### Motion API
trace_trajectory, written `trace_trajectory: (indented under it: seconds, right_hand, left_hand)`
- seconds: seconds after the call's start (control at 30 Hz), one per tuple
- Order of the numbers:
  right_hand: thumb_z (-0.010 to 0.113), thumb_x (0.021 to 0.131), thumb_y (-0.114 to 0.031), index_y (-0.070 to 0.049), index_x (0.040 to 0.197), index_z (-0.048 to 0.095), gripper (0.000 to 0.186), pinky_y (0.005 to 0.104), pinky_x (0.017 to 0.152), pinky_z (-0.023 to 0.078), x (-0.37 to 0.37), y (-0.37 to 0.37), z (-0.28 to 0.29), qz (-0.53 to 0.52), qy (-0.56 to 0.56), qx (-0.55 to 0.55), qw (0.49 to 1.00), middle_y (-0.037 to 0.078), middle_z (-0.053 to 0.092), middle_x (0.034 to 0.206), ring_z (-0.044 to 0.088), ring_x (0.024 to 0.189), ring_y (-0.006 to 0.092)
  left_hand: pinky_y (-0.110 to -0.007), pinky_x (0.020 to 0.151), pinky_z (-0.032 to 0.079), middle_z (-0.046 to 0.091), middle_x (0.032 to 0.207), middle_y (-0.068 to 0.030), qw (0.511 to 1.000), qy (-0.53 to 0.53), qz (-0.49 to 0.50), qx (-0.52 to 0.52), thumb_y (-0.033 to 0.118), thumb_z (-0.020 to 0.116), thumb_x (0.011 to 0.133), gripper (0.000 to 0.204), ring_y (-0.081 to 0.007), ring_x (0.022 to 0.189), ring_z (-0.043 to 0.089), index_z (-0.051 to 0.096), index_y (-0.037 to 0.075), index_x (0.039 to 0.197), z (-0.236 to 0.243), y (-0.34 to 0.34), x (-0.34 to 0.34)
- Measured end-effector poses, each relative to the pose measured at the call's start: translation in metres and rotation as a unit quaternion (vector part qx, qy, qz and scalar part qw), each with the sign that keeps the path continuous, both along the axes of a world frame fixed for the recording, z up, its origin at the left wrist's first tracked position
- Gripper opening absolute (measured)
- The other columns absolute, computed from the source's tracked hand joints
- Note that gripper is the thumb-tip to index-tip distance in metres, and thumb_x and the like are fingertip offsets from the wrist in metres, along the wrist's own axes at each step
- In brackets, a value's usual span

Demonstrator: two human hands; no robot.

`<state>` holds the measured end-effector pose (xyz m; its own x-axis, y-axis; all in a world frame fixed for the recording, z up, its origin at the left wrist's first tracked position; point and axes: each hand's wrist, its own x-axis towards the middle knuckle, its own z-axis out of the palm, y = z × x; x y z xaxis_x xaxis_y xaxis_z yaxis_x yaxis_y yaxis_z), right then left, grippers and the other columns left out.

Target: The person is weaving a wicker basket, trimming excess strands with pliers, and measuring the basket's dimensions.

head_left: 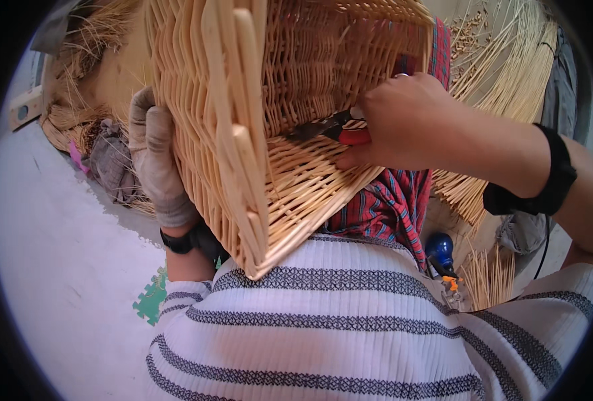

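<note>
A wicker basket (206, 127) of pale woven rods is tipped on its side in my lap, its opening facing me. My left hand (159, 167), in a pale work glove, holds the basket from outside along its left wall. Inside the opening, my right hand (407, 123) is closed around pruning shears (355, 136) with a red handle. Their dark blades point left, close to the basket's lower inner wall. I cannot tell whether the blade tips touch a rod. The right hand is bare, with a ring and a black wristband.
Long bundled wicker rods (517, 87) lie at the right, with shorter rods (487, 277) below. A blue round-topped object (439, 248) sits near my right side. Dry straw and a grey cloth (112, 160) lie at the left. A red plaid cloth (390, 214) is under the basket.
</note>
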<state>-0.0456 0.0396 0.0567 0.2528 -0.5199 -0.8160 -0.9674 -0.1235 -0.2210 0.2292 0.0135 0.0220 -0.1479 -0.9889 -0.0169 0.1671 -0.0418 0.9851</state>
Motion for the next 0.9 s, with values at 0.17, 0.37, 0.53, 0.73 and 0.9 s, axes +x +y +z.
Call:
trace_trajectory:
  seconds: [0.17,0.37,0.53,0.73,0.9]
  right_hand:
    - [0.078,0.074,-0.062,-0.006,0.080,0.076,0.057,0.0412,0.071,0.056,0.002,-0.004,0.008,0.029,-0.031,-0.119,0.992,0.013,0.070,0.074,0.072,0.081,0.0304]
    - [0.078,0.077,-0.053,-0.012,0.090,0.077,0.044,0.0402,0.071,0.054,-0.008,0.006,-0.037,0.157,-0.006,-0.315,0.936,0.012,0.071,0.076,0.071,0.080,0.0301]
    - [0.067,0.085,-0.018,0.001,0.094,0.067,0.020,0.0339,0.072,0.055,-0.026,0.001,-0.042,0.213,0.008,-0.204,0.955,0.013,0.073,0.082,0.070,0.073,0.0246]
    - [0.074,0.076,-0.053,-0.017,0.127,0.068,0.063,0.0457,0.083,0.055,-0.019,0.017,-0.040,-0.050,-0.084,-0.130,0.987,0.019,0.072,0.090,0.070,0.089,0.0374]
    - [0.073,0.077,-0.054,-0.009,0.130,0.065,0.070,0.0449,0.087,0.055,0.000,-0.012,-0.025,0.005,-0.087,-0.021,0.996,0.018,0.073,0.102,0.069,0.097,0.0379]
  left_hand:
    - [-0.031,0.094,0.055,0.066,0.125,-0.0129,0.997,0.000,-0.005,0.079,0.030,0.051,0.106,0.040,-0.0188,0.109,0.066,0.057,0.001,0.133,0.027,0.001,-0.031]
    - [-0.027,0.088,0.058,0.065,0.127,-0.0114,0.995,-0.030,-0.006,0.094,0.034,0.042,0.110,0.047,-0.0158,0.106,0.067,0.053,0.001,0.141,0.030,-0.002,-0.034]
    - [-0.029,0.084,0.059,0.070,0.116,-0.0109,0.997,0.003,-0.055,0.058,0.027,0.051,0.107,0.032,-0.0170,0.097,0.070,0.060,0.002,0.124,-0.003,-0.019,0.001]
    - [-0.028,0.077,0.059,0.072,0.109,-0.0076,0.996,0.053,-0.053,0.044,0.029,0.055,0.105,0.025,-0.0145,0.090,0.070,0.064,0.008,0.116,-0.018,-0.016,0.021]
    - [-0.028,0.081,0.058,0.072,0.108,-0.0067,0.997,0.040,-0.059,0.024,0.027,0.059,0.103,0.025,-0.0134,0.093,0.069,0.064,0.007,0.117,-0.020,-0.021,0.031]
